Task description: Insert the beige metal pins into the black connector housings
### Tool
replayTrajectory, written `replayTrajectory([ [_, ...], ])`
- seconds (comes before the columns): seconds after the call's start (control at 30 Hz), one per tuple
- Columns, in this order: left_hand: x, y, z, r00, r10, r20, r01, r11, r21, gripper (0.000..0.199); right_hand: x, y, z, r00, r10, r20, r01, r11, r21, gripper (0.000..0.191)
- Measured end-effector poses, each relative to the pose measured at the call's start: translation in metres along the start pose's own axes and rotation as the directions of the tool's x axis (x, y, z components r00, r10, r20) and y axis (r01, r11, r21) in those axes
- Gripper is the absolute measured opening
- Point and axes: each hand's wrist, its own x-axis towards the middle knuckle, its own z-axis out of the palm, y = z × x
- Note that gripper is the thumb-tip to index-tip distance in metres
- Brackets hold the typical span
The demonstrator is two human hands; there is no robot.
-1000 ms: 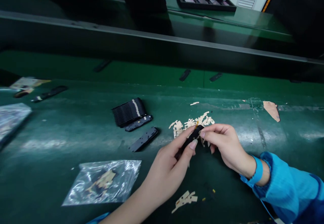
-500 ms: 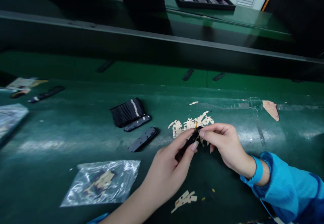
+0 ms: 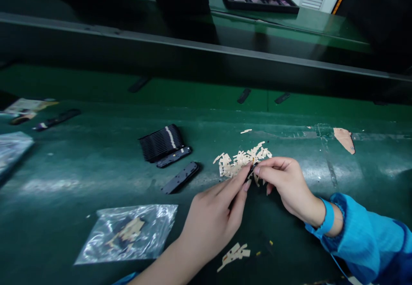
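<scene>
Between the fingertips of both hands is a small black part (image 3: 251, 172), mostly covered by the fingers. My left hand (image 3: 215, 212) wraps its fingers and thumb around the part from the left. My right hand (image 3: 286, 184) pinches at the part's upper end with thumb and forefinger. Just behind the hands lies a pile of cream paper pieces (image 3: 240, 160). To the left, a stack of thin black parts (image 3: 161, 143) lies beside a loose black strip (image 3: 174, 157), and a single dark flat part (image 3: 180, 177) rests in front of them.
A clear bag (image 3: 128, 233) with cream pieces lies at the lower left. Cream scraps (image 3: 236, 254) are near the front edge. Black parts (image 3: 243, 96) lie on the green strip behind. Across a dark barrier (image 3: 193, 46), a person's hands are above a black tray (image 3: 259, 1).
My left hand has rolled slightly over the black part, hiding more of it. My right hand has hardly moved. The parts on the far green strip have shifted right.
</scene>
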Motion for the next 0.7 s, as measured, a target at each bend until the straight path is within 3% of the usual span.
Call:
replayTrajectory([
  [0.47, 0.0, 0.0, -0.0003, 0.991, 0.107, 0.075, -0.119, 0.976, 0.181, 0.048, -0.0009, -0.0016, 0.0022, 0.997, 0.068, -0.02, -0.067, 0.996, 0.057, 0.012],
  [0.7, 0.0013, 0.0022, 0.0003, 0.996, 0.062, 0.059, -0.068, 0.992, 0.109, 0.044, -0.0001, -0.0002, 0.002, 0.997, 0.073, -0.016, -0.072, 0.996, 0.053, 0.011],
])
